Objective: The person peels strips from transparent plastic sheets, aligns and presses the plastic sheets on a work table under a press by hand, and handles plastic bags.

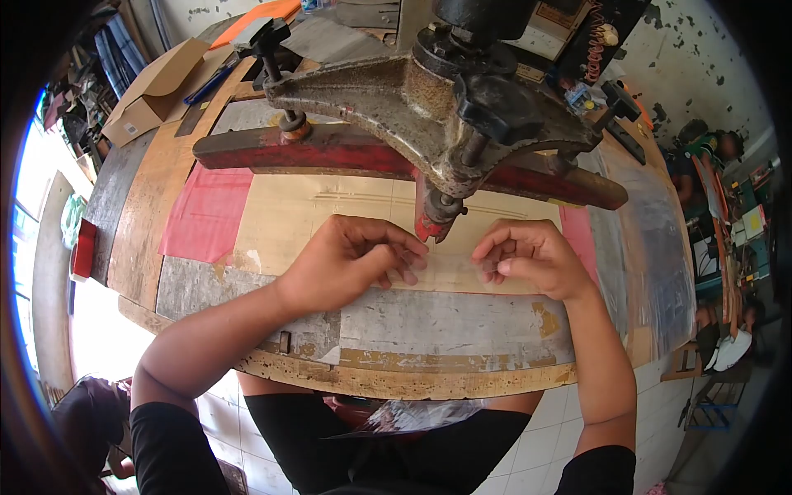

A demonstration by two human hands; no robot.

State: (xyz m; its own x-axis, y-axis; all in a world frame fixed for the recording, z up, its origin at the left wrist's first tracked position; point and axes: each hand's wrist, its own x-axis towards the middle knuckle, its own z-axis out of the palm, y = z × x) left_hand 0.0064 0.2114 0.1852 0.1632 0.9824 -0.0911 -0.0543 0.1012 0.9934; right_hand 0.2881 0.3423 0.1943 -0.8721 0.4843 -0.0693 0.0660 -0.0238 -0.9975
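My left hand (355, 257) is over the front of a cream sheet (280, 206), its fingers curled in towards the thumb. Opposite it, my right hand (535, 257) is also closed, with thumb and fingers brought together. A faint, clear patch shows around the fingertips and between the hands; I cannot make out what it is. Just above and between them is the red-tipped lower end of a press head (436, 219). Beneath the cream sheet lies a pink sheet (202, 213), showing at both sides. A worn grey board (450, 326) supports the sheets.
A heavy metal press frame (371, 99) with a red crossbar (338, 157) spans the table behind my hands. At the back left sits an open cardboard box (153, 95). Clear plastic sheeting (652, 247) covers the right side. Another person (91, 421) is at the lower left.
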